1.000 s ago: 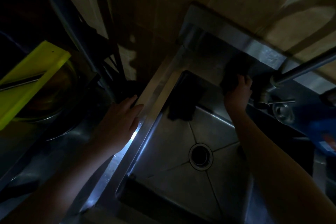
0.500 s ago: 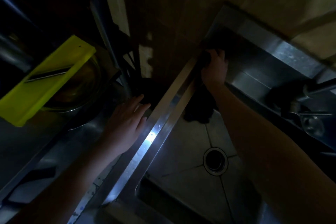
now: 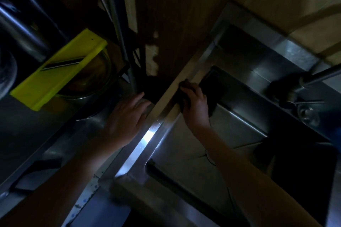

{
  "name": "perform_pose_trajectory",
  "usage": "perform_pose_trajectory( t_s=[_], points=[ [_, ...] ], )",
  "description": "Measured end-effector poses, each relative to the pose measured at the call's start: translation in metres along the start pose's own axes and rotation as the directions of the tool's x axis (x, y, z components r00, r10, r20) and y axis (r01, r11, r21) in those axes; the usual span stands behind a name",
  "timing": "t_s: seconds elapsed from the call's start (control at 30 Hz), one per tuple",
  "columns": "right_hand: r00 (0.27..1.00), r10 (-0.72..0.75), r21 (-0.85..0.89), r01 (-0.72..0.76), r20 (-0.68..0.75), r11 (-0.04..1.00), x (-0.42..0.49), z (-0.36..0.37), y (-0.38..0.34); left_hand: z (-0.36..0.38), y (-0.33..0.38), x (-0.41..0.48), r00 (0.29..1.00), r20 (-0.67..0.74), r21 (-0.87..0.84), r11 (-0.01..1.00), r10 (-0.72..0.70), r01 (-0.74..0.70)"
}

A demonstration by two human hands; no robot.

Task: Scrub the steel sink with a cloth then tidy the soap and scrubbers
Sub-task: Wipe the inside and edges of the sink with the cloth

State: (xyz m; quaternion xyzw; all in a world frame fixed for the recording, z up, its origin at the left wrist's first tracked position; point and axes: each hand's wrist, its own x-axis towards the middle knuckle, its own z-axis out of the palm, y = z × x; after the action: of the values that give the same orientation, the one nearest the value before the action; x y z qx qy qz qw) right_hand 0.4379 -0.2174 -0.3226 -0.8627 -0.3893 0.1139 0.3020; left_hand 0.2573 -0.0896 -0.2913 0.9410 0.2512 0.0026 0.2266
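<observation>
Dim kitchen, tiled wall at the back, steel worktop (image 3: 55, 134) running along the left. Head view, the only one: the steel sink (image 3: 147, 140) takes up the centre and right, its left rim catching a bright streak of light, the basin floor creased toward a drain mostly hidden behind the right forearm. Right hand (image 3: 196, 105) sits on the sink's left rim near the far left corner, fingers (image 3: 186, 91) bent over a dark cloth (image 3: 212, 107) and gripping it against the rim; part of the cloth hangs down the inner wall of the basin. Left hand (image 3: 127, 116) lies flat on the worktop just beside the same rim, outside the basin, fingers straight and relaxed, holding nothing. Tap (image 3: 313, 79) reaches in from the right above the back ledge. On the left, well apart from the sink, a yellow slicer (image 3: 59, 70) rests tilted across a bowl (image 3: 99, 79). Soap and scrubbers too dark to make out.
</observation>
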Motion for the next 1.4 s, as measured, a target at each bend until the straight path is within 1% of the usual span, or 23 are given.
perform_pose_trajectory(
  t_s=[0.1,0.23,0.37,0.47,0.6,0.67,0.77,0.83,0.9,0.97,1.07,1.17,1.4],
  points=[
    [0.999,-0.028,-0.007,0.028,0.039,1.000,-0.036,0.008,-0.018,-0.003,0.001,-0.018,1.000,-0.016,-0.029,0.999,-0.024,0.024],
    [0.997,-0.064,-0.003,0.064,0.054,0.998,-0.076,0.018,-0.040,-0.003,0.000,-0.039,0.999,-0.024,-0.027,0.999,-0.030,0.030],
    [0.979,-0.162,-0.023,0.167,0.124,0.986,-0.115,0.025,-0.055,-0.003,0.005,-0.063,0.998,-0.033,-0.026,0.998,-0.055,0.054],
    [0.936,-0.211,-0.031,0.229,0.281,0.973,-0.137,0.027,-0.062,-0.003,0.011,-0.082,0.995,-0.018,-0.010,0.995,-0.100,0.100],
    [0.855,-0.298,-0.001,0.330,0.425,0.944,-0.157,0.019,-0.068,-0.004,0.020,-0.111,0.984,0.004,0.002,0.984,-0.180,0.180],
    [0.810,-0.297,0.012,0.338,0.506,0.941,-0.164,0.013,-0.069,-0.006,0.029,-0.127,0.977,-0.002,-0.004,0.977,-0.212,0.212],
    [0.768,-0.268,-0.037,0.354,0.582,0.934,-0.172,0.004,-0.067,-0.002,0.040,-0.146,0.972,-0.023,0.000,0.973,-0.233,0.233],
    [0.766,-0.260,-0.044,0.352,0.589,0.935,-0.181,-0.003,-0.063,0.004,0.048,-0.157,0.967,-0.002,0.005,0.967,-0.254,0.254],
    [0.781,-0.283,-0.033,0.362,0.557,0.932,-0.191,-0.011,-0.055,0.011,0.053,-0.169,0.961,0.015,0.020,0.961,-0.276,0.276],
    [0.795,-0.300,-0.016,0.363,0.526,0.932,-0.201,-0.020,-0.044,0.018,0.057,-0.180,0.956,0.011,0.029,0.956,-0.292,0.292],
    [0.799,-0.308,-0.036,0.379,0.516,0.925,-0.219,-0.034,-0.026,0.029,0.066,-0.193,0.956,0.000,0.068,0.953,-0.295,0.294],
    [0.813,-0.305,-0.043,0.374,0.496,0.926,-0.237,-0.047,-0.008,0.041,0.075,-0.201,0.950,0.004,0.068,0.948,-0.312,0.311],
    [0.830,-0.213,-0.118,0.315,0.515,0.942,-0.278,-0.084,0.032,0.071,0.108,-0.213,0.961,-0.009,0.067,0.959,-0.275,0.275]
  ],
)
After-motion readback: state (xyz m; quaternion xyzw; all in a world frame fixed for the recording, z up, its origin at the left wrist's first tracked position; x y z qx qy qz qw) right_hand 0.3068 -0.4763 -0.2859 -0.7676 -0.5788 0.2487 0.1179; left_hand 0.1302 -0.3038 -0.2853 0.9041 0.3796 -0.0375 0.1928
